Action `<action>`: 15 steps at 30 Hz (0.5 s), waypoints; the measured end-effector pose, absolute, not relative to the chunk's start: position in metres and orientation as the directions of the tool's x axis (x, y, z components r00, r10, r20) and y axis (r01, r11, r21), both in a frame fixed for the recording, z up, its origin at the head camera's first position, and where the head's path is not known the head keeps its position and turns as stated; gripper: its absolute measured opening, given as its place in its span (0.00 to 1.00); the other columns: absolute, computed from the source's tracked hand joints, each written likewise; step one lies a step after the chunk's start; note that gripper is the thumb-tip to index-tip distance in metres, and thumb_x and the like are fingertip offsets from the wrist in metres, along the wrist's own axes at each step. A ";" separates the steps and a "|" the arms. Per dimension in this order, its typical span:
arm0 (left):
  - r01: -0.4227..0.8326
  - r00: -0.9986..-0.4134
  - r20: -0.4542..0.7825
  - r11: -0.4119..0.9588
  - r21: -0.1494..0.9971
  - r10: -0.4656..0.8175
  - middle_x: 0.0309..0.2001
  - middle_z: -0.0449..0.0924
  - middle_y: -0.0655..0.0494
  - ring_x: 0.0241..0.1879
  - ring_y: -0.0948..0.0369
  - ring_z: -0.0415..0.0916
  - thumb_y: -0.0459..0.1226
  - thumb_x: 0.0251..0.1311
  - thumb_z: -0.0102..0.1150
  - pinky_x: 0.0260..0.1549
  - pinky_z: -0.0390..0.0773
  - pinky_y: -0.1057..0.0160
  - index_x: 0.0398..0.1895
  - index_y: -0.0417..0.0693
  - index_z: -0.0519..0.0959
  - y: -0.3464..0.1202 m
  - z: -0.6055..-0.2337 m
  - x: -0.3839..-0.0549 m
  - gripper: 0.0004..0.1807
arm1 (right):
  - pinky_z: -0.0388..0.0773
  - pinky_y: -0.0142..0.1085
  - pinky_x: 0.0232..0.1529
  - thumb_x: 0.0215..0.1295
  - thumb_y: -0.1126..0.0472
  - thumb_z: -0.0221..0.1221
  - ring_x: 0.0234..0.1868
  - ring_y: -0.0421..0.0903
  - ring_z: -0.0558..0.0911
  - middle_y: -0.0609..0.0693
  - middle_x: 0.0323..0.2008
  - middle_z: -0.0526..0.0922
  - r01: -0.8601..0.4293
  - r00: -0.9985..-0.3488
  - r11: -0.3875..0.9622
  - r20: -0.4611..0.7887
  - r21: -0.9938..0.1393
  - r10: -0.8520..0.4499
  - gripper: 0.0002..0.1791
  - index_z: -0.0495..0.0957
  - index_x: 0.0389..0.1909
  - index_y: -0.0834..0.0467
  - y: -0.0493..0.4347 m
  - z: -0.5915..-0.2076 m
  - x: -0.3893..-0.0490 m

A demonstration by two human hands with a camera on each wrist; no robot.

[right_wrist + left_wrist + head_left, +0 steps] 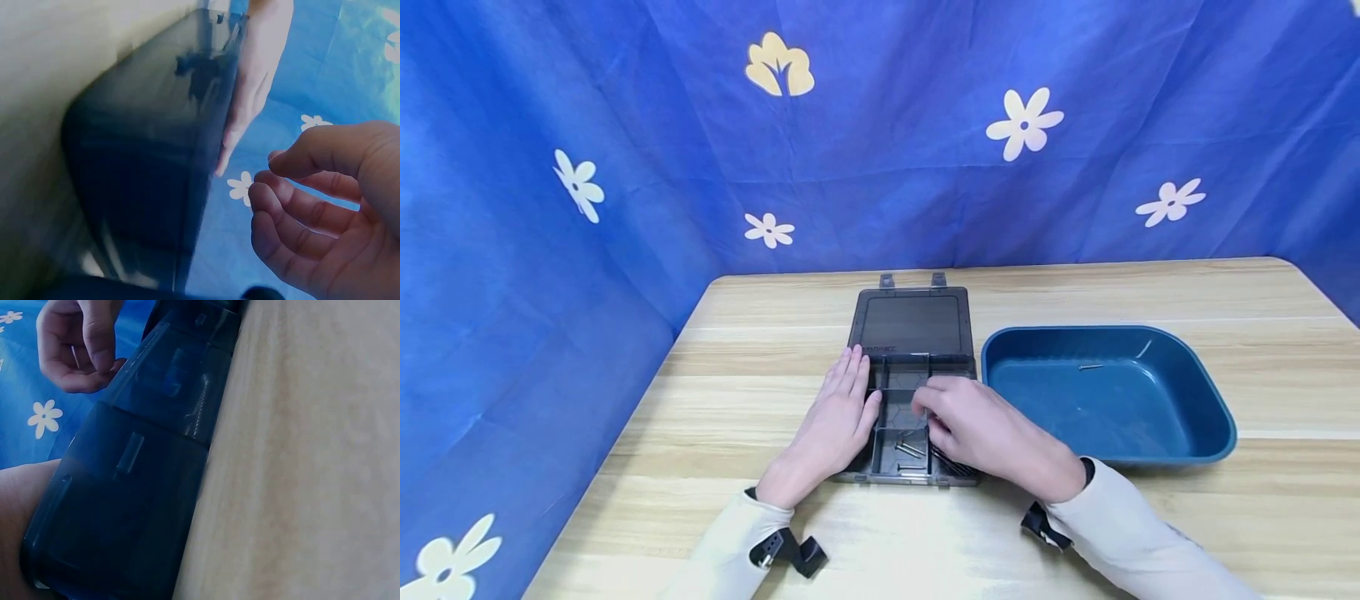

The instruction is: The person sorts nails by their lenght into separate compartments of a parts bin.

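Observation:
A dark translucent organizer box (891, 479) lies on the table, its lid (913, 321) folded back. My left hand (831, 417) rests along the box's left edge with its fingers straight. Over the right-hand compartments is my right hand (977, 421); in the right wrist view its fingers (300, 219) are loosely curled, with nothing visible between thumb and fingertips. Several screws (910, 450) lie in the front middle compartment. Dark screws (953, 467) fill the front right one, partly hidden by the right hand.
Right of the box stands a blue plastic tray (1105, 459), close beside it, with a single screw (1091, 367) near its back wall. A blue flowered curtain (895, 167) hangs behind and to the left of the wooden table (760, 350).

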State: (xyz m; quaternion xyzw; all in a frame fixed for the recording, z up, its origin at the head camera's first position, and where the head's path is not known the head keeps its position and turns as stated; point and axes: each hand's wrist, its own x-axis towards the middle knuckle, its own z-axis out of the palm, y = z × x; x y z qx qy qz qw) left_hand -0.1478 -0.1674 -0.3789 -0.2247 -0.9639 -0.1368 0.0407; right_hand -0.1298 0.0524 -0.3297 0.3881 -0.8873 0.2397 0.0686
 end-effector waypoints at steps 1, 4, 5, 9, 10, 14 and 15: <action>0.446 -0.895 0.143 0.860 0.246 0.423 0.73 0.49 0.33 0.74 0.44 0.44 0.42 0.75 0.38 0.71 0.47 0.49 0.70 0.26 0.56 -0.167 -0.379 -0.148 0.30 | 0.80 0.32 0.31 0.55 0.72 0.59 0.30 0.40 0.80 0.48 0.32 0.82 -0.720 -0.692 0.588 0.312 -0.369 -0.651 0.08 0.82 0.34 0.60 0.054 -0.329 -0.131; 0.449 -0.893 0.147 0.859 0.248 0.425 0.73 0.48 0.33 0.74 0.44 0.44 0.42 0.75 0.38 0.71 0.47 0.49 0.70 0.26 0.56 -0.168 -0.380 -0.148 0.31 | 0.78 0.30 0.29 0.55 0.72 0.60 0.28 0.39 0.78 0.48 0.31 0.81 -0.701 -0.712 0.612 0.308 -0.366 -0.631 0.08 0.82 0.34 0.59 0.058 -0.324 -0.135; 0.449 -0.894 0.146 0.858 0.250 0.425 0.73 0.48 0.33 0.74 0.44 0.44 0.42 0.75 0.38 0.71 0.47 0.49 0.70 0.26 0.56 -0.168 -0.380 -0.148 0.31 | 0.77 0.29 0.28 0.55 0.72 0.60 0.27 0.38 0.77 0.48 0.31 0.81 -0.694 -0.719 0.621 0.304 -0.365 -0.625 0.07 0.82 0.34 0.59 0.060 -0.322 -0.137; 0.448 -0.894 0.147 0.857 0.256 0.423 0.73 0.48 0.34 0.74 0.45 0.43 0.42 0.75 0.37 0.72 0.46 0.49 0.70 0.26 0.56 -0.168 -0.380 -0.147 0.31 | 0.75 0.29 0.28 0.56 0.71 0.61 0.26 0.38 0.74 0.49 0.31 0.80 -0.659 -0.751 0.655 0.280 -0.370 -0.598 0.07 0.82 0.35 0.60 0.068 -0.318 -0.142; 0.448 -0.894 0.147 0.857 0.256 0.423 0.73 0.48 0.33 0.74 0.45 0.43 0.42 0.75 0.38 0.72 0.46 0.49 0.70 0.26 0.56 -0.168 -0.380 -0.147 0.31 | 0.75 0.29 0.28 0.56 0.71 0.61 0.26 0.38 0.74 0.49 0.32 0.80 -0.647 -0.761 0.663 0.272 -0.376 -0.589 0.07 0.82 0.36 0.60 0.070 -0.317 -0.143; 0.451 -0.893 0.149 0.855 0.257 0.426 0.73 0.49 0.33 0.74 0.45 0.43 0.42 0.75 0.38 0.72 0.46 0.49 0.70 0.26 0.56 -0.168 -0.380 -0.147 0.30 | 0.75 0.31 0.29 0.56 0.71 0.62 0.28 0.39 0.74 0.49 0.33 0.81 -0.616 -0.787 0.693 0.266 -0.374 -0.556 0.08 0.82 0.37 0.60 0.080 -0.317 -0.145; 0.451 -0.892 0.148 0.855 0.257 0.426 0.73 0.48 0.33 0.74 0.45 0.43 0.42 0.75 0.38 0.72 0.46 0.49 0.70 0.26 0.56 -0.168 -0.380 -0.147 0.30 | 0.75 0.32 0.30 0.56 0.71 0.62 0.28 0.40 0.74 0.49 0.34 0.81 -0.613 -0.790 0.700 0.272 -0.365 -0.550 0.08 0.82 0.37 0.59 0.083 -0.318 -0.145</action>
